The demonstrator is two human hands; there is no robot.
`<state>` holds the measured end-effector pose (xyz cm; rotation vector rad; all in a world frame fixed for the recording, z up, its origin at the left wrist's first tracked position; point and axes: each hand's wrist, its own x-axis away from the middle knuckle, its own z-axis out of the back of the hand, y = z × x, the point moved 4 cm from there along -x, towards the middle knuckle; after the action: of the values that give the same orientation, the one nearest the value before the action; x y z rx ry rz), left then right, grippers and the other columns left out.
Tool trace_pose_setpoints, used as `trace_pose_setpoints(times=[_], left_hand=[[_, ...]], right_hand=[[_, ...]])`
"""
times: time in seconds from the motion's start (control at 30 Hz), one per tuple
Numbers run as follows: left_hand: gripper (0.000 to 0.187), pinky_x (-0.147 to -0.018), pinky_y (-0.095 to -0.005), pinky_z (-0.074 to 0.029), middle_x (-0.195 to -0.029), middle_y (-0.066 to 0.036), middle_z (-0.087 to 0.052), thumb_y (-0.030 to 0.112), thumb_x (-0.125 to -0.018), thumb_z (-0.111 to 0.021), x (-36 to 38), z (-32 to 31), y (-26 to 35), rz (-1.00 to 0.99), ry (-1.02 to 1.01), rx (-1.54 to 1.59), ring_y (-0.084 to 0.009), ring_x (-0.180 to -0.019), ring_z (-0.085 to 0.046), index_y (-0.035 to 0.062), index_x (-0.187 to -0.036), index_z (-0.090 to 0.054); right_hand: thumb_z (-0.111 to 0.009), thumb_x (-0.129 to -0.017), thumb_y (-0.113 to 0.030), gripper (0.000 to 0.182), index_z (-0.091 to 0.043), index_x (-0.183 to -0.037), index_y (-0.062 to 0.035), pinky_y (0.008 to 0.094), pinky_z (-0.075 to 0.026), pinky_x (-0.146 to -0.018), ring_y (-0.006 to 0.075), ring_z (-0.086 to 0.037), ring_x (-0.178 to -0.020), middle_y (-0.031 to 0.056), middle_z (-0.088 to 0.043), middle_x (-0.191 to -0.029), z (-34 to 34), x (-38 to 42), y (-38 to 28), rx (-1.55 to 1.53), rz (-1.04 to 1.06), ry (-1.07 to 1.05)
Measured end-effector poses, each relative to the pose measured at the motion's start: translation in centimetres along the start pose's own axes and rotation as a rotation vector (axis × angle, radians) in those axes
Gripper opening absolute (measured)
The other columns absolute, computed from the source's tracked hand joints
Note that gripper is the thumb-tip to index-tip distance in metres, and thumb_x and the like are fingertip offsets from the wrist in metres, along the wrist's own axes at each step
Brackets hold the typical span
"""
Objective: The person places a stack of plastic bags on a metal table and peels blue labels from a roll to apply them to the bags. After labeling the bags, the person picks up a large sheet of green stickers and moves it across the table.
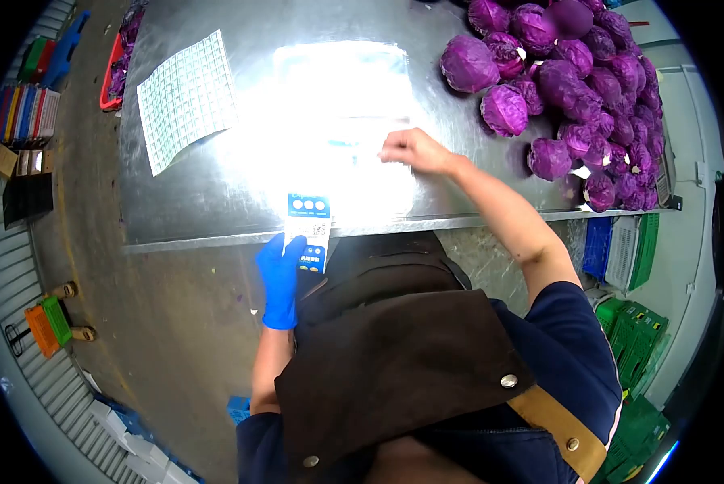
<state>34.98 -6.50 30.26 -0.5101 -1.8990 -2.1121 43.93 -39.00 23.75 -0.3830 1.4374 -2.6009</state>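
Note:
My left hand (pixel 279 278), in a blue glove, is closed around a blue-and-white printed card (pixel 317 230) with a code square, held at the table's front edge. Bare and slightly blurred, my right hand (pixel 417 152) is over the right side of a stack of clear plastic bags (pixel 346 81). Its fingers are pinched together; what is between them, if anything, cannot be made out. Strong glare hides much of the bags. To their left lies a sheet of small labels (pixel 188 101) in a grid, with its edges curling.
A pile of purple cabbages (pixel 571 89) covers the right part of the metal table (pixel 168 210). A red crate (pixel 113 77) with purple leaves stands beyond the left edge. Green crates (pixel 636 343) are stacked on the floor at right, near a blue crate (pixel 596 246).

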Motion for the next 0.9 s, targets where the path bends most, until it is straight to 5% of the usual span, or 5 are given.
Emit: trace_pose_setpoints(times=[0.1, 0.17, 0.23, 0.33, 0.9], left_hand=[[0.021, -0.067, -0.026, -0.049, -0.084, -0.006, -0.068, 0.009, -0.083, -0.065, 0.5, 0.1, -0.2, -0.007, -0.044, -0.066, -0.0096, -0.074, -0.061, -0.0031, -0.1, -0.068], [0.022, -0.067, -0.0261, -0.049, -0.085, -0.007, -0.069, 0.01, -0.083, -0.065, 0.5, -0.2, 0.4, -0.038, -0.111, -0.1, -0.01, -0.074, -0.062, -0.0028, -0.1, -0.068], [0.021, -0.067, -0.0264, -0.049, -0.083, -0.007, -0.07, 0.01, -0.083, -0.065, 0.3, -0.3, 0.6, -0.077, -0.142, -0.139, -0.0109, -0.074, -0.063, -0.0026, -0.1, -0.069], [0.024, -0.071, -0.0277, -0.05, -0.088, -0.008, -0.069, 0.013, -0.085, -0.064, 0.3, -0.4, -0.1, -0.07, -0.209, -0.141, -0.0124, -0.078, -0.063, -0.0025, -0.103, -0.068], [0.021, -0.064, -0.0273, -0.046, -0.074, -0.006, -0.065, 0.017, -0.082, -0.068, 0.3, 0.0, -1.1, 0.094, -0.06, -0.161, -0.0111, -0.071, -0.059, -0.0023, -0.091, -0.067]], right_hand=[[-0.054, -0.091, -0.032, 0.032, -0.067, -0.088, -0.0023, 0.0273, -0.045, -0.063, 0.0117, -0.054, -0.062, 0.0011, -0.061, -0.07, 5.7, -2.7, 1.7, -0.357, -0.548, 0.451], [-0.051, -0.094, -0.029, 0.034, -0.065, -0.092, 0.0013, 0.0293, -0.047, -0.064, 0.0126, -0.055, -0.064, 0.0041, -0.061, -0.071, 9.1, -1.8, -1.6, -0.173, -0.359, 0.981], [-0.055, -0.091, -0.023, 0.029, -0.065, -0.101, 0.0023, 0.0312, -0.049, -0.074, 0.016, -0.061, -0.074, 0.0064, -0.067, -0.081, 5.3, -1.1, -5.1, -0.141, -0.054, 0.787], [-0.064, -0.086, -0.028, 0.047, -0.053, -0.124, -0.0019, 0.0329, -0.049, -0.086, 0.0175, -0.058, -0.102, 0.0147, -0.059, -0.119, -3.3, 1.7, -13.6, -0.21, -0.247, -0.34], [-0.064, -0.085, -0.032, 0.027, -0.066, -0.094, -0.0069, 0.0343, -0.052, -0.066, 0.0262, -0.066, -0.072, 0.011, -0.067, -0.079, 0.4, -1.5, -10.7, 0.229, -0.013, 0.068]])
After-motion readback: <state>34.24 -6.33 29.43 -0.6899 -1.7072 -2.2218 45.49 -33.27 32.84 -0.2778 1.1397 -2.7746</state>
